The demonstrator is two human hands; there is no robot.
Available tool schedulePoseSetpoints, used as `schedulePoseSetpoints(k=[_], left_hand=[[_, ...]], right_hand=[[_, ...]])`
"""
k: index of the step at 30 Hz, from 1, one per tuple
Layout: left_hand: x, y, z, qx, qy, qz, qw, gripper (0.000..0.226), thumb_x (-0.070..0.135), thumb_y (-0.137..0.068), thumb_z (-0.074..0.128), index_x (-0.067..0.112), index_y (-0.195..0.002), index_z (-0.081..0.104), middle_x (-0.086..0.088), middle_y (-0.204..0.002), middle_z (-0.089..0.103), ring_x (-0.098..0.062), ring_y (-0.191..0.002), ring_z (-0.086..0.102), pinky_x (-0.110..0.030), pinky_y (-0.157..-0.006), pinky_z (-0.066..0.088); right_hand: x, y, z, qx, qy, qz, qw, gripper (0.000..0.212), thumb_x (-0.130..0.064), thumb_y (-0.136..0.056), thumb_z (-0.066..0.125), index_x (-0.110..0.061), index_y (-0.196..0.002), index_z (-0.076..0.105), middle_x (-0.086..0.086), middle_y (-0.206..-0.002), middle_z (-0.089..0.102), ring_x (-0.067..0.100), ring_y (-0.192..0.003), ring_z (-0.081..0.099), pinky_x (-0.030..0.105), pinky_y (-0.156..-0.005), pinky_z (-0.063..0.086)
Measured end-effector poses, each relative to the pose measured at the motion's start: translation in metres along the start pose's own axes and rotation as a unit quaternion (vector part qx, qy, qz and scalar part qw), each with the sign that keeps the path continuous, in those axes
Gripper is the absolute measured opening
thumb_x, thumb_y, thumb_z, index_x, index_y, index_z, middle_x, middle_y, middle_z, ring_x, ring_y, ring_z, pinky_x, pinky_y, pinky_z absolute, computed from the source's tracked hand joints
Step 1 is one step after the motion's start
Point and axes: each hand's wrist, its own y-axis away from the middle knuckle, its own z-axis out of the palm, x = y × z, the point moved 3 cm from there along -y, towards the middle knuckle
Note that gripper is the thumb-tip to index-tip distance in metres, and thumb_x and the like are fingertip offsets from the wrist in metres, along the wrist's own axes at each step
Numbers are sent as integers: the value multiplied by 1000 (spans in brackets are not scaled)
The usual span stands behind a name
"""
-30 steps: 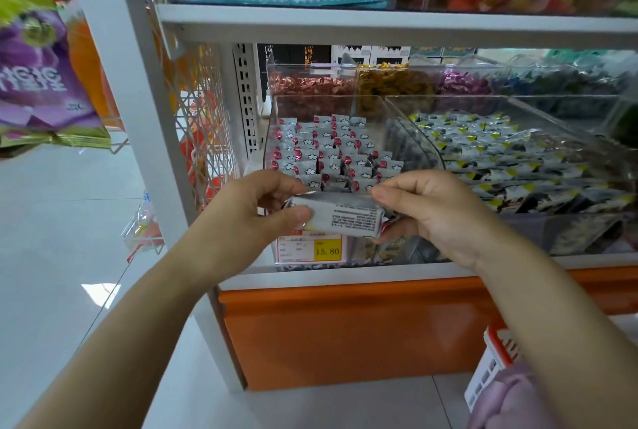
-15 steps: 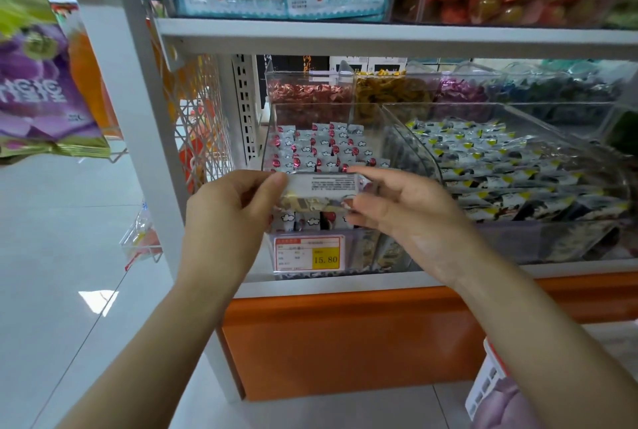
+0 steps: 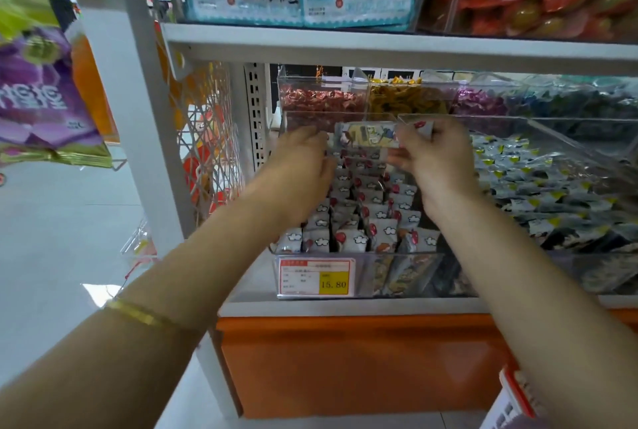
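A small snack packet [image 3: 367, 134] with a printed picture is held level at the back of a clear plastic bin [image 3: 366, 275]. My left hand [image 3: 303, 166] pinches its left end and my right hand [image 3: 433, 156] pinches its right end. Both arms reach in under the upper shelf. The bin holds several rows of small white packets [image 3: 362, 218] with red dots, standing upright below the held packet. A red and yellow price tag [image 3: 317, 277] reading 15.80 sits on the bin's front.
A second clear bin [image 3: 559, 187] of dark and yellow packets stands to the right. Smaller bins [image 3: 390, 97] of wrapped sweets line the back. The white upper shelf [image 3: 379, 48] hangs close above. A wire rack [image 3: 203, 138] and hanging bags [image 3: 41, 90] are left; a basket [image 3: 511, 401] is low right.
Both hands have carried the packet up and away from the bin's front edge to its back. The packet has turned from its text side to its picture side.
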Motion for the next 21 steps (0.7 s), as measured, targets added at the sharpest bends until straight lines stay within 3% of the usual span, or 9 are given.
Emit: schedulePoseSetpoints(k=[3,7,10,13,17,21], left_hand=[[-7,-49,25,-114,-64,-22,991,44,30,-100,31,-2,-128,41,-21,-137,41,-36,-130,34,-46,-109,28],[-26,-94,59,-169,-77,-94,978,66,50,-97,26,4,-144,21,-20,-148,31,-36,-137,27,-52,-111,24],[-37,-104,81,-179,-70,-114,975,80,66,-90,19,16,-150,-1,-13,-156,14,-30,-144,9,-55,-114,7],[-43,-111,87,-178,-40,-115,977,84,70,-87,21,20,-149,-7,-12,-157,10,-28,-145,5,-52,-115,9],[-44,-113,84,-198,-55,-132,970,82,72,-86,19,22,-150,4,-13,-156,14,-31,-144,10,-56,-114,14],[-39,-107,77,-195,-122,-124,965,84,74,-84,14,19,-147,21,-15,-150,29,-31,-140,24,-55,-112,17]], right_hand=[[1,-32,11,10,50,-7,999,30,-9,-93,54,4,-119,48,24,-116,57,25,-80,66,36,-73,58],[9,-63,22,31,68,20,997,32,-6,-92,54,13,-117,46,33,-115,54,47,-101,58,61,-85,47],[18,-79,29,25,67,46,996,15,-13,-91,59,2,-88,55,14,-85,58,40,-94,63,56,-86,51],[22,-85,35,13,66,56,996,29,-14,-90,59,-16,-65,46,11,-79,58,40,-93,64,58,-86,49],[27,-87,36,7,61,50,997,28,-10,-91,57,-18,-66,46,3,-71,54,38,-91,65,56,-85,50],[27,-93,41,-15,106,8,994,20,-15,-91,58,-16,-73,50,10,-92,63,32,-93,65,49,-87,52]])
